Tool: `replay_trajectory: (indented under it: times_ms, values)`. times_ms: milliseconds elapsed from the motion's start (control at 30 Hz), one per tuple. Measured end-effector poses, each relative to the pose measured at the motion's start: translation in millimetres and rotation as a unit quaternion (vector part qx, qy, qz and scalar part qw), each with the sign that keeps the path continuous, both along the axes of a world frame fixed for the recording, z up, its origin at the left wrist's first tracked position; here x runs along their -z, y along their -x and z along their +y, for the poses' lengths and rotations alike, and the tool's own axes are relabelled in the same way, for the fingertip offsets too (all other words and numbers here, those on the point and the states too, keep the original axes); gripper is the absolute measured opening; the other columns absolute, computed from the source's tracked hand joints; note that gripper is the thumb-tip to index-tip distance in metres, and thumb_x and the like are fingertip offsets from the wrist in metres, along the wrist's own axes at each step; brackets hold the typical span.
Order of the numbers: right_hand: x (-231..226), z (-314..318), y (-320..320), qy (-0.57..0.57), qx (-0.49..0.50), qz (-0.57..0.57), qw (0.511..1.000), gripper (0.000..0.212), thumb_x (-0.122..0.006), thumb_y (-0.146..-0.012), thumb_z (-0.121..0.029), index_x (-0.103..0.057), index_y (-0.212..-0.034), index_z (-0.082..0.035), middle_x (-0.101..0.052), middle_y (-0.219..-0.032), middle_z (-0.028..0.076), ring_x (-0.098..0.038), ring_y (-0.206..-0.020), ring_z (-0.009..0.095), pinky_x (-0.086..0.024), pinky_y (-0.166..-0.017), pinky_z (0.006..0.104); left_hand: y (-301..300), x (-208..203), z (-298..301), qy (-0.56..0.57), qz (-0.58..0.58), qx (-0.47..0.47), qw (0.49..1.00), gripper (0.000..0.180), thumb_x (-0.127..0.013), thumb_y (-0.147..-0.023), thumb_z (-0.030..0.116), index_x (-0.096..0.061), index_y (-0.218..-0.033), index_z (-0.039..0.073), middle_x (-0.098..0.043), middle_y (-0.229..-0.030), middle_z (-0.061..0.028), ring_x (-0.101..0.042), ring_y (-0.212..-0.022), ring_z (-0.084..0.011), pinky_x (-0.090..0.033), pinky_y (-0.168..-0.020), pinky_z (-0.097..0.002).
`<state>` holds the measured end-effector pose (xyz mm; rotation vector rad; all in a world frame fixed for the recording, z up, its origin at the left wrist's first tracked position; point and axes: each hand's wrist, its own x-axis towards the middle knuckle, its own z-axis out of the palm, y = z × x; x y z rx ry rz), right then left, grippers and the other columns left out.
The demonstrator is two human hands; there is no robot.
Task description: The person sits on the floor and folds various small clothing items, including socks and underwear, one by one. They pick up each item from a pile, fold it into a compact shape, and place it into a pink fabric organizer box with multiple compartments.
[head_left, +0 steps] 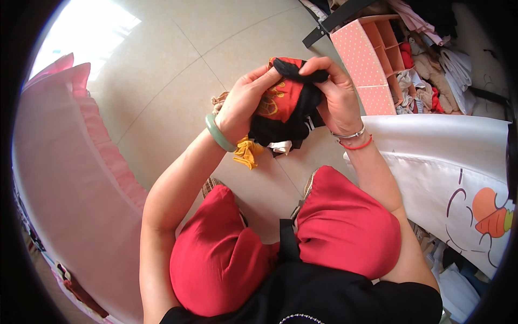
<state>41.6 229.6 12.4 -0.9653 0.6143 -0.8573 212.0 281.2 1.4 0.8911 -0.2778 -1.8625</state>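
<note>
Forward, left hand (244, 102) and right hand (340, 97) inward-facing, red-black cloth (285, 97) between.

Matt red-and-black cloth garment (281, 96), wrinkled matt yellow cloth (246, 154), smooth glossy green bangle (216, 134), shiny metal bracelet (348, 134), matt red cloth trousers (345, 232), smooth, faintly glossy tiled floor (162, 81), smooth, sheeny white cover (431, 135)

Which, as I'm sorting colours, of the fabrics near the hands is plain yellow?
The crumpled yellow cloth below the left hand, unlike the held red-and-black patterned fabric and the small white cloth.
</note>
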Motion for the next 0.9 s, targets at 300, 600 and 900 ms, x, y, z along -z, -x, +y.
replay_trajectory:
  times_ms: [300, 600, 900]
  values:
    - [5.7, -1.7, 0.7, 0.243, 0.052, 0.195, 0.949, 0.026, -0.040, -0.074, 0.015, -0.060, -0.069, -0.001, -0.053, -0.083, 0.002, -0.052, -0.080, 0.012, -0.042, -0.081, 0.0216, 0.0, -15.3, 9.2, 0.035, -0.071, 0.085, 0.993, 0.038, -0.055, -0.095, 0.031, -0.054, -0.119, 0.001, -0.063, -0.104, -0.0041, -0.062, -0.094, -0.0107, -0.051, -0.085, -0.0264]
    - [-16.5, 4.0, 1.6, 0.040, 0.058, 0.108, 0.992, 0.025, -0.045, -0.085, 0.002, -0.060, -0.106, -0.002, -0.057, -0.096, 0.001, -0.055, -0.091, 0.010, -0.043, -0.083, 0.0208, 2.4, -5.4, 8.5, 0.085, -0.155, 0.010, 0.984, 0.028, -0.058, -0.094, 0.022, -0.061, -0.118, 0.006, -0.064, -0.091, 0.0037, -0.059, -0.077, -0.0011, -0.048, -0.065, -0.0166]
    - [-9.2, 8.1, -2.7, 0.107, 0.047, 0.244, 0.963, 0.021, -0.068, -0.087, -0.016, -0.060, -0.100, -0.001, -0.062, -0.086, 0.000, -0.056, -0.079, 0.005, -0.048, -0.070, 0.0200, 4.0, -9.8, 9.7, 0.102, -0.155, -0.017, 0.982, 0.031, -0.059, -0.094, 0.022, -0.059, -0.119, 0.005, -0.065, -0.094, 0.0011, -0.060, -0.082, -0.0045, -0.050, -0.072, -0.0195]
